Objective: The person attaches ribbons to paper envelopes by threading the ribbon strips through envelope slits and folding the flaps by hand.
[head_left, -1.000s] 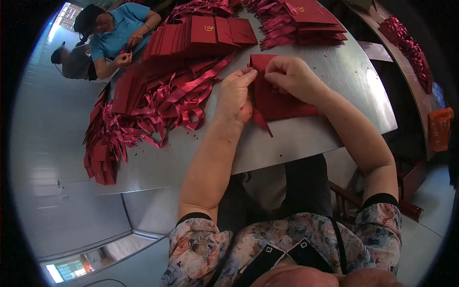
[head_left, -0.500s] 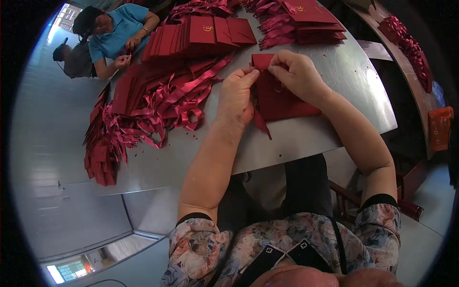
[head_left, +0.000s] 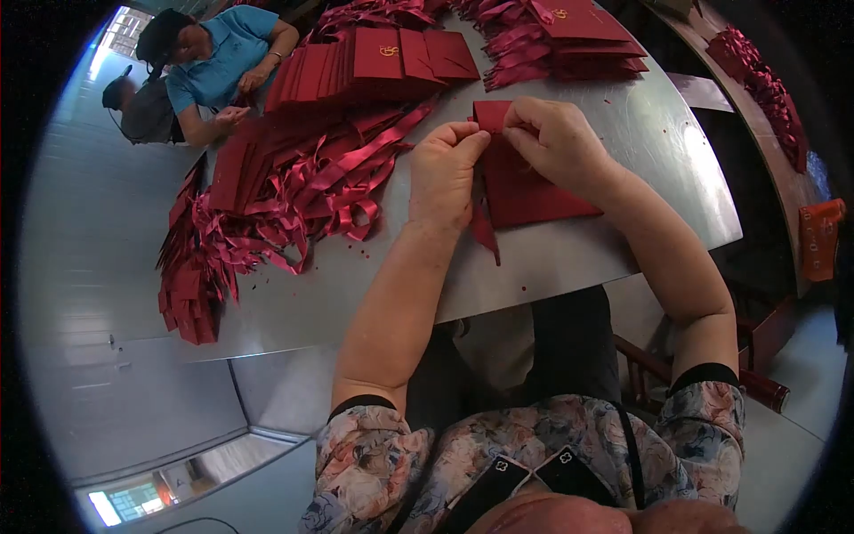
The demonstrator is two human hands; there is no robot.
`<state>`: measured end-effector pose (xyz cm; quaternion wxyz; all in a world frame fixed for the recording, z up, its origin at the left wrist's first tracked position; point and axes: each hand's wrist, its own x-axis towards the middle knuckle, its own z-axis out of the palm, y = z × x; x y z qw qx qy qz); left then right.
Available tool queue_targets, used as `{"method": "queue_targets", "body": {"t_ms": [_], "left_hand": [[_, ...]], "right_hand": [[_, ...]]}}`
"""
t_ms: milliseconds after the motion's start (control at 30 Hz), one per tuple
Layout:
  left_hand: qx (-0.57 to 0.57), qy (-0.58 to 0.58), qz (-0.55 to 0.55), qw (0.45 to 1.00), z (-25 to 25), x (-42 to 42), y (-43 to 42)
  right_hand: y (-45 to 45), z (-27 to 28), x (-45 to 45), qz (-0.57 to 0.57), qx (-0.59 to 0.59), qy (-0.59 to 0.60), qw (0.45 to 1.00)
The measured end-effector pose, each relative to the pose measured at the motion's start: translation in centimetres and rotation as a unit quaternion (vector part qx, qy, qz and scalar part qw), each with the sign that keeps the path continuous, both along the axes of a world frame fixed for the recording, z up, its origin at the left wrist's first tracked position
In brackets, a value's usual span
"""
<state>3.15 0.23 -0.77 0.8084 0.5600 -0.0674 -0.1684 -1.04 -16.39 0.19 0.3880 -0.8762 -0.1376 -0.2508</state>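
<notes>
A dark red bag point(head_left: 534, 196) lies flat on the metal table point(head_left: 356, 298) in front of me. My left hand point(head_left: 447, 169) pinches at its upper left edge, thumb against forefinger. Close beside it, my right hand point(head_left: 562, 142) is over the top part of the bag with thumb and forefinger pressed together. Whatever is between those fingertips is too small to make out. A red ribbon point(head_left: 484, 233) hangs down from the bag's left side, its end on the table.
Red bags point(head_left: 374, 62) stand in a row at the back, with a heap of ribbons point(head_left: 311, 191) to the left. Another bag stack point(head_left: 592, 40) is at the back right. A co-worker in a blue shirt point(head_left: 231, 53) sits at the far left; another person point(head_left: 147, 111) is behind.
Both hands have stayed at the bag's upper edge with small finger shifts. The right fingertips have moved slightly, and the ribbon's end has swung a little left.
</notes>
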Motion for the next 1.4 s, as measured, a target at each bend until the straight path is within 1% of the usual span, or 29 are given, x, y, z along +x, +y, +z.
{"method": "queue_targets", "body": {"t_ms": [67, 100, 133, 167, 200, 267, 333, 400, 433, 467, 500, 533, 567, 600, 633, 667, 733, 867, 933, 1033, 1267, 1400], "left_hand": [[0.023, -0.046, 0.006, 0.999, 0.1, -0.2, 0.0], [0.023, -0.045, 0.006, 0.999, 0.5, -0.5, 0.0], [0.093, -0.076, 0.019, 0.993, 1.0, -1.0, 0.0], [0.163, -0.105, 0.031, 0.981, 1.3, -1.2, 0.0], [0.163, -0.104, 0.031, 0.981, 0.8, -1.0, -0.1], [0.189, -0.218, 0.047, 0.956, -0.9, -0.2, -0.2], [0.195, -0.218, 0.044, 0.955, -0.9, -0.3, -0.3], [0.199, -0.219, 0.04, 0.954, -0.7, -0.5, -0.3], [0.197, -0.179, 0.035, 0.963, -0.3, -0.6, -0.2], [0.195, -0.137, 0.029, 0.971, 0.0, -0.7, -0.2], [0.194, -0.138, 0.029, 0.971, -0.2, -0.5, -0.1], [0.175, -0.119, 0.034, 0.977, -0.5, -0.2, 0.0], [0.156, -0.101, 0.039, 0.982, -0.8, 0.1, 0.2], [0.157, -0.103, 0.041, 0.981, -0.6, 0.1, 0.3], [0.161, -0.106, 0.046, 0.98, -0.4, 0.0, 0.3], [0.165, -0.108, 0.05, 0.979, -0.3, -0.1, 0.3], [0.161, -0.108, 0.044, 0.98, -0.4, -0.1, 0.2], [0.162, -0.135, 0.04, 0.977, -1.2, 0.2, 0.1], [0.162, -0.126, 0.039, 0.978, -0.7, 0.0, 0.1], [0.168, -0.121, 0.038, 0.977, -0.2, -0.3, 0.1], [0.16, -0.123, 0.032, 0.979, -0.3, -0.3, 0.0], [0.159, -0.123, 0.033, 0.979, -0.4, -0.3, 0.0]], "right_hand": [[0.2, -0.2, 0.0, -0.004, -0.018, -0.013, 1.0], [0.3, -0.2, 0.0, -0.009, -0.035, -0.026, 0.999], [0.4, -0.2, -0.1, -0.009, -0.035, -0.027, 0.999], [0.6, -0.2, -0.3, -0.024, -0.078, -0.027, 0.996], [0.8, -0.2, -0.5, -0.038, -0.119, -0.027, 0.992], [1.2, -0.3, -0.7, -0.06, -0.141, -0.015, 0.988], [1.6, -0.4, -0.9, -0.083, -0.163, -0.003, 0.983], [2.0, -0.6, -1.2, -0.084, -0.241, -0.013, 0.967], [1.9, -1.0, -0.9, -0.085, -0.241, -0.013, 0.967], [1.8, -1.7, -0.4, -0.084, -0.181, -0.005, 0.98], [1.9, -1.7, -0.1, -0.083, -0.121, 0.001, 0.989], [1.5, -1.5, 0.0, -0.082, -0.121, 0.0, 0.989], [0.8, -1.3, 0.0, -0.056, -0.06, 0.014, 0.997], [0.3, -1.1, 0.1, -0.028, 0.002, 0.028, 0.999], [0.0, -1.0, 0.2, -0.024, 0.042, 0.057, 0.997], [0.0, -1.1, 0.3, -0.022, 0.041, 0.058, 0.997], [0.0, -0.3, 0.0, -0.036, 0.092, 0.088, 0.991], [0.3, -1.1, 0.3, -0.032, 0.058, 0.054, 0.996], [0.3, -1.1, 0.4, -0.019, 0.032, 0.054, 0.998], [0.4, -1.4, 0.5, -0.018, 0.027, 0.037, 0.999], [0.5, -1.2, 0.3, -0.02, 0.044, 0.059, 0.997], [0.8, -1.2, 0.2, -0.04, -0.006, 0.045, 0.998]]}}
